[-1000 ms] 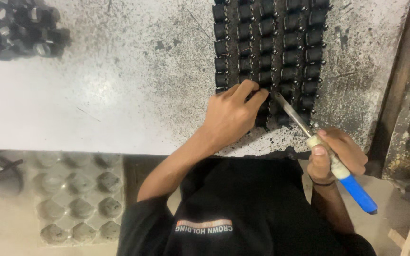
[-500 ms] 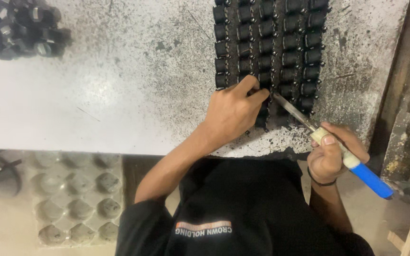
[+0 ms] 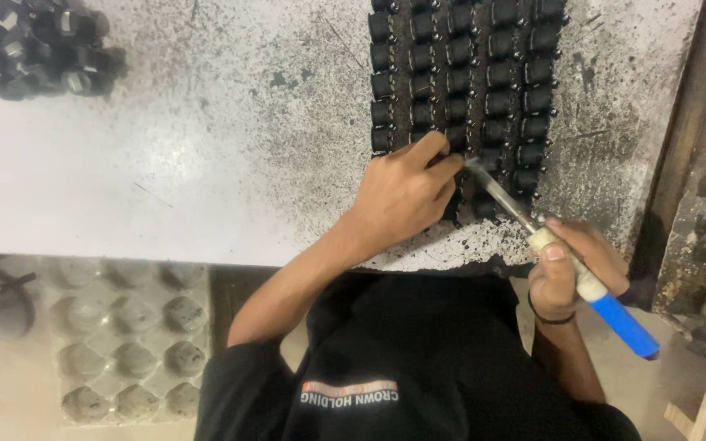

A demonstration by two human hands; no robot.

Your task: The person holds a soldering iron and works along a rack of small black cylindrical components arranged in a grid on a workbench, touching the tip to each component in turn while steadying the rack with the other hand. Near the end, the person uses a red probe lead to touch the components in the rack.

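Here, the pale, black-speckled worktable [image 3: 206,163] spreads widest before me, and the rows of small black cylindrical parts [image 3: 467,73] sit on its far right side. A loose heap of similar black parts [image 3: 34,49] lies well apart at the far left. My left hand [image 3: 406,196] presses on the nearest row, fingers curled. My right hand [image 3: 574,265] is clamped round the blue-handled tool [image 3: 565,261], its metal tip beside my left fingertips.

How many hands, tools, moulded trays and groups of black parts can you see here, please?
Hands: 2, left hand and right hand
Blue-handled tool: 1
Moulded tray: 1
Groups of black parts: 2, rows and heap
Total: 6
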